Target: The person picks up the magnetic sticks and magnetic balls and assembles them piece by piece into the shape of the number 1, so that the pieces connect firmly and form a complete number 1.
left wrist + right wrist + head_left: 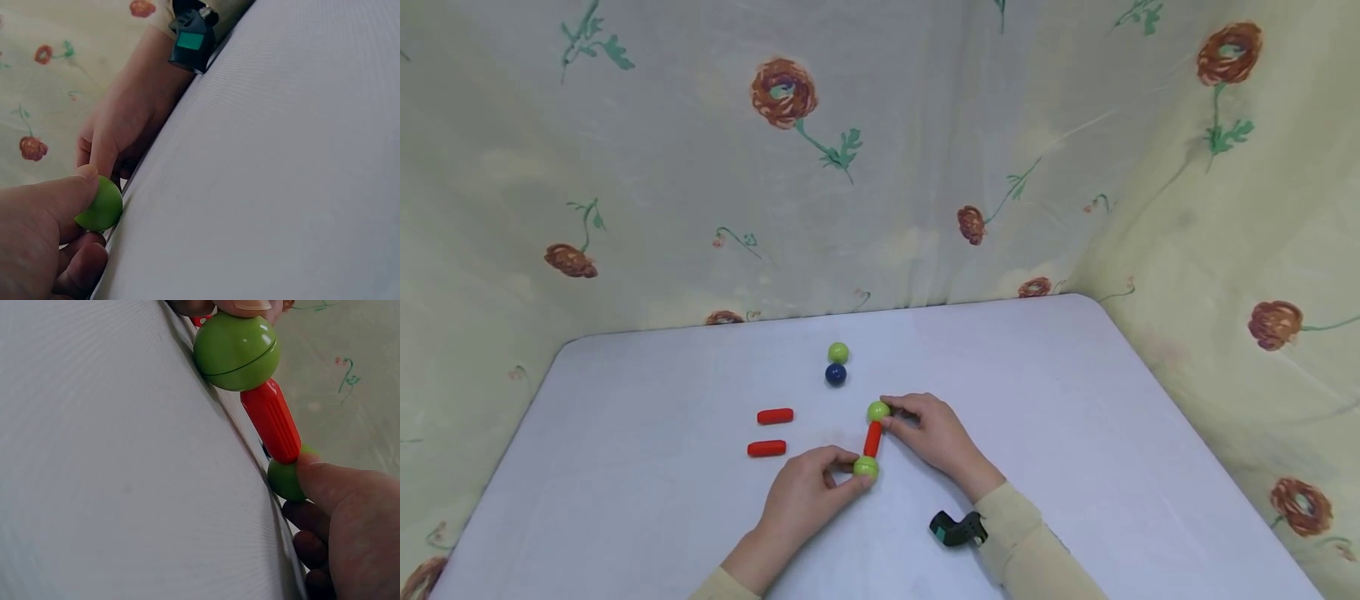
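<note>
A red ridged rod [872, 439] joins two green balls end to end, low over the white table. My left hand [808, 492] pinches the nearer green ball [866, 468] between thumb and fingers. At the far end, my right hand [938, 433] pinches the other green ball [878, 411]. In the right wrist view the red rod [272, 422] meets both balls, and a thin seam runs round the ball [237, 353] on the left hand's side. The left wrist view shows the green ball [103, 207] under the left thumb, with the rod hidden.
Two loose red rods [775, 416] [767, 448] lie left of the hands. Farther back, a green ball [838, 353] sits against a dark blue ball [836, 374]. A black wrist device [957, 528] is strapped by the right sleeve. Flowered cloth [880, 167] hangs behind the table [647, 400].
</note>
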### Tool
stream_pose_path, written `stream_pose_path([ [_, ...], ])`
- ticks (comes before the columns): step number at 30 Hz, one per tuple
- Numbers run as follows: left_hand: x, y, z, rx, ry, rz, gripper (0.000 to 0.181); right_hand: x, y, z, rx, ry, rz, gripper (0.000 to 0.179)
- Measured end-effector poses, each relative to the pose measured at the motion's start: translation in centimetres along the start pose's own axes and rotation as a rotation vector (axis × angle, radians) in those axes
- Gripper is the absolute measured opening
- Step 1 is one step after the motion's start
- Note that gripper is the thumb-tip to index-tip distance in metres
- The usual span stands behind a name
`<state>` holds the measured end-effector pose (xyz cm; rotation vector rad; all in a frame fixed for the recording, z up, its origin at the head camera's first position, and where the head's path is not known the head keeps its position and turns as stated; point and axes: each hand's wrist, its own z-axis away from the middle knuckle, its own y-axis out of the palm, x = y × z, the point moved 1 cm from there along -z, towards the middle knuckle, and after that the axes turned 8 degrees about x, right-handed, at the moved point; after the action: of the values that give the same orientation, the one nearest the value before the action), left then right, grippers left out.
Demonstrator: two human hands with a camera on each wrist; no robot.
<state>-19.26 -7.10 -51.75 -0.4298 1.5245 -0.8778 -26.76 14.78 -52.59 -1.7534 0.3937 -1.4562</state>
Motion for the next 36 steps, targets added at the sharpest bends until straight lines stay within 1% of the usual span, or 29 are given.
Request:
stream_pose_path([
  [5, 0.1, 0.0, 0.0, -0.006, 0.005, -0.018, 0.035, 0.0, 0.0, 0.0, -0.007, -0.021, -0.005, 0.042],
  [11, 0.2, 0.1, 0.0, -0.009, 0.006, -0.028, 0.035, -0.1, 0.1, 0.0, 0.004, -0.008, -0.007, 0.037],
  [15, 0.1, 0.0, -0.1, -0.012, 0.013, -0.033, 0.034, 0.0, 0.0, 0.0, -0.008, -0.008, 0.004, 0.036],
  [21, 0.1, -0.1, 0.0, -0.028, 0.022, -0.029, 0.034, 0.0, 0.1, -0.1, -0.023, -0.013, 0.007, 0.037],
  [24, 0.0, 0.0, 0.1, -0.026, 0.021, -0.028, 0.035, 0.0, 0.0, 0.1, -0.025, -0.018, 0.009, 0.039],
  [30, 0.0, -0.4, 0.1, 0.009, 0.008, -0.003, 0.040, -0.2, 0.1, 0.0, -0.037, -0.034, 0.001, 0.037],
  [34, 0.1, -1.3, 0.2, 0.054, -0.020, 0.066, 0.044, -0.3, 0.1, -0.2, -0.039, -0.029, -0.010, 0.038],
  [36, 0.2, -1.9, 0.4, 0.064, -0.047, 0.102, 0.042, -0.3, 0.1, -0.2, -0.029, -0.018, -0.017, 0.038],
])
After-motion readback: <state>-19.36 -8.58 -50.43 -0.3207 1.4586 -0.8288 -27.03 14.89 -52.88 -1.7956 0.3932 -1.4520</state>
